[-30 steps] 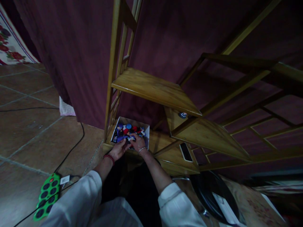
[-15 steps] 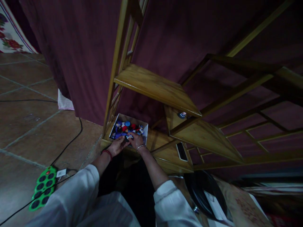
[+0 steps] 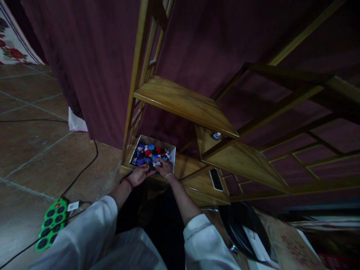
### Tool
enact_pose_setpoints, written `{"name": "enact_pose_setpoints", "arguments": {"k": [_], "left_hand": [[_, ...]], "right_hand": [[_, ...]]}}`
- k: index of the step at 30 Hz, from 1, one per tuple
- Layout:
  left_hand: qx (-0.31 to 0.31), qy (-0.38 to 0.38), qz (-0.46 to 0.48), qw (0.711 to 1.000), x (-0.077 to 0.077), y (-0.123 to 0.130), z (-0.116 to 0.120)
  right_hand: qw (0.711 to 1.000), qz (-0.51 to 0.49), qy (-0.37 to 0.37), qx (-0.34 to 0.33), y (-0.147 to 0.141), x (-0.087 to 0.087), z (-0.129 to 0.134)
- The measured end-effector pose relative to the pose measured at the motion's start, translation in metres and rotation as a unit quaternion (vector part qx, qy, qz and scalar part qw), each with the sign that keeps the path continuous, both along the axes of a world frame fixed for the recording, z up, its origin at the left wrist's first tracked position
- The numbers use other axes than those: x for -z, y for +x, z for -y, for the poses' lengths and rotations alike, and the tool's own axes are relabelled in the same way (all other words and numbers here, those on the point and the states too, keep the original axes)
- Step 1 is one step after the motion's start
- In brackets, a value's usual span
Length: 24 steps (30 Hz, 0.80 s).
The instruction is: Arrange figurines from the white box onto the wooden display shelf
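So, going left to right: a green power strip (image 3: 52,224) sits on the tile floor (image 3: 33,150) with a black cable (image 3: 97,152) curving away from it, well clear of the hands. Next, the left hand (image 3: 140,175), with a red beaded bracelet (image 3: 127,183) on the wrist, reaches over the near edge of a white cardboard box (image 3: 172,155). Its fingers curl toward the right hand (image 3: 165,168), which wears a thin silver bangle (image 3: 168,176) and dips into the pile. The hands nearly meet around a dark piece (image 3: 152,165), but I can't tell whether either grip is closed on anything. The box holds small blue, red and black plastic charms (image 3: 149,153) and sits on the bottom wooden shelf (image 3: 194,180). They look light, stiff and slidey, so I'd pinch one by its edge. The box walls are low, the shelf above (image 3: 182,101) leaves decent room, and a black phone (image 3: 216,179) lies off to the right.
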<state>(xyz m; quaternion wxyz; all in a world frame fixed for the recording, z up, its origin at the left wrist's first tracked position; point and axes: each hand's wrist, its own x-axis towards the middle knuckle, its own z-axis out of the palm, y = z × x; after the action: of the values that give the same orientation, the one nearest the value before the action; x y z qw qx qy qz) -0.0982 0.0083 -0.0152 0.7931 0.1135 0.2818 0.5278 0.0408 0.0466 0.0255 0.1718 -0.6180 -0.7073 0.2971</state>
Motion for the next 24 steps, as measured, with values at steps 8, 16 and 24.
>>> {"name": "enact_pose_setpoints", "arguments": {"k": [8, 16, 24], "left_hand": [[-0.018, -0.025, -0.002, 1.000, 0.005, 0.003, -0.002], [-0.022, -0.032, 0.002, 0.999, 0.011, 0.003, -0.004], [-0.015, -0.033, 0.002, 0.999, 0.002, 0.004, -0.003]], "right_hand": [[0.993, -0.112, -0.023, 0.018, 0.007, 0.021, -0.006], [0.994, -0.102, -0.025, 0.039, 0.008, 0.019, -0.008], [0.999, 0.029, 0.014, 0.021, -0.001, -0.007, -0.001]]}}
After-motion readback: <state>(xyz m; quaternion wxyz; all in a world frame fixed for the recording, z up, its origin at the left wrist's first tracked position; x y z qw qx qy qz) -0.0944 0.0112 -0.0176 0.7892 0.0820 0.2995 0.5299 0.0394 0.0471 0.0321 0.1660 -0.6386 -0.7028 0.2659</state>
